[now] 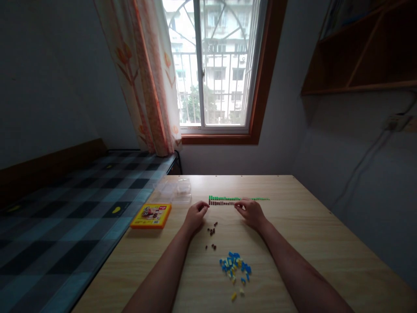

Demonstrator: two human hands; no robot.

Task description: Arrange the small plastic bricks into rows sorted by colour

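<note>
Both my hands rest on a wooden table (309, 234). My left hand (195, 215) has its fingers curled in a pinch at the left end of a short row of small brown bricks (222, 203). My right hand (250, 212) pinches at the right end of the same row. What the fingertips hold is too small to name. Just behind the brown row lies a longer row of green bricks (239, 198). A few loose brown bricks (212, 230) lie between my wrists. A heap of blue and yellow bricks (235, 266) sits nearer to me.
An orange-and-yellow box (151, 215) lies at the table's left edge, with a clear plastic case (174, 191) behind it. A bed with a checked cover (74, 204) runs along the left. A window, a curtain and wall shelves stand beyond.
</note>
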